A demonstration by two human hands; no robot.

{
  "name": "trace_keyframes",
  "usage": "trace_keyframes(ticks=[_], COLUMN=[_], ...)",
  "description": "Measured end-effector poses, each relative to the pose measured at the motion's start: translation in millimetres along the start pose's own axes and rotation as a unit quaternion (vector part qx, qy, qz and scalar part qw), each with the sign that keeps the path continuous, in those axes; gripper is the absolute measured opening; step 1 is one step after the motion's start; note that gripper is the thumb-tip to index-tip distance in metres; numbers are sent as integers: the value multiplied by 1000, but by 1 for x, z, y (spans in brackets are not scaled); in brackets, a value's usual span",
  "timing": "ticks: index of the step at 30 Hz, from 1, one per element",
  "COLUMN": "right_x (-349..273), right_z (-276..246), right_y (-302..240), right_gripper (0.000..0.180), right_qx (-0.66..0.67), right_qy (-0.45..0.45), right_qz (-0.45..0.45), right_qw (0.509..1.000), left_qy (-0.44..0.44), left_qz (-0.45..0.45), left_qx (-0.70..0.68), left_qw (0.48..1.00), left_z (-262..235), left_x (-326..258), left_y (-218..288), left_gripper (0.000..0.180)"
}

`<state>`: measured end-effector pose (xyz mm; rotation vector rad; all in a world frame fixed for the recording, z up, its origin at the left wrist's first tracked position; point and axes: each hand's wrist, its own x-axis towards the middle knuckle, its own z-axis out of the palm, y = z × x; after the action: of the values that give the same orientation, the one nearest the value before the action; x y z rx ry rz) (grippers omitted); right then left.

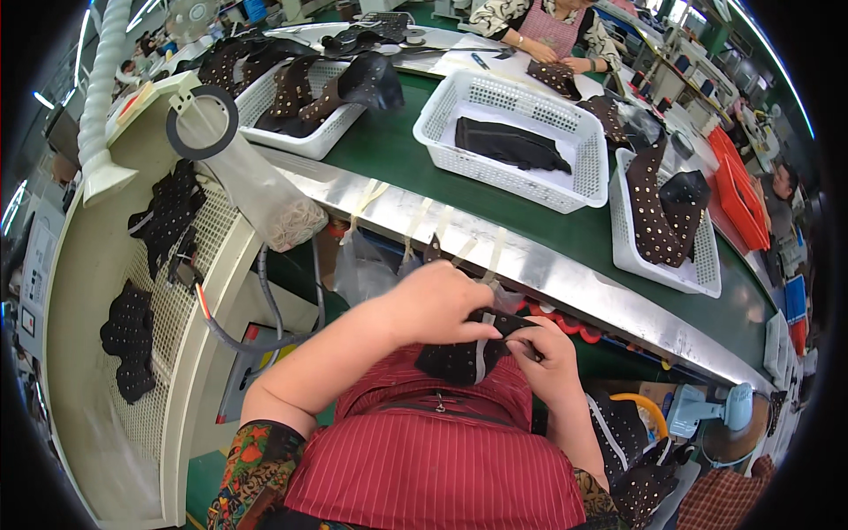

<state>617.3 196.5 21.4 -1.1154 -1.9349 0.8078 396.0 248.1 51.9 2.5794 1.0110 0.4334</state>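
Black studded leather piece sits pinched between my two hands over my red striped apron. I see my left hand clamped on its upper edge, and just right of it my right hand grips the other end, fingers closed.

Three white mesh baskets are sitting on the green belt: left, middle, right. Two studded dark pieces are lying on the perforated side desk, upper and lower. One black tape roll is hanging above them.
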Motion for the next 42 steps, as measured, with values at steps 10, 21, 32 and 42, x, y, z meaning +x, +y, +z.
trace_keyframes(ticks=[10, 21, 32, 42], right_x=[5, 12, -16, -33], right_z=[-13, -41, -30, -52], right_y=[27, 93, 119, 119], right_gripper=[6, 14, 17, 14], right_qx=[121, 410, 310, 282], right_qy=[71, 312, 371, 413], right_qz=[158, 327, 402, 373], right_qw=[977, 792, 778, 781], left_qy=[-15, 156, 140, 114], left_qz=[-166, -178, -101, -138], left_qx=[-205, -148, 106, 173], left_qw=[965, 960, 979, 969], left_z=[24, 36, 111, 129], left_x=[-33, 75, 99, 67], left_y=[-95, -93, -97, -62], left_gripper=[15, 18, 34, 48])
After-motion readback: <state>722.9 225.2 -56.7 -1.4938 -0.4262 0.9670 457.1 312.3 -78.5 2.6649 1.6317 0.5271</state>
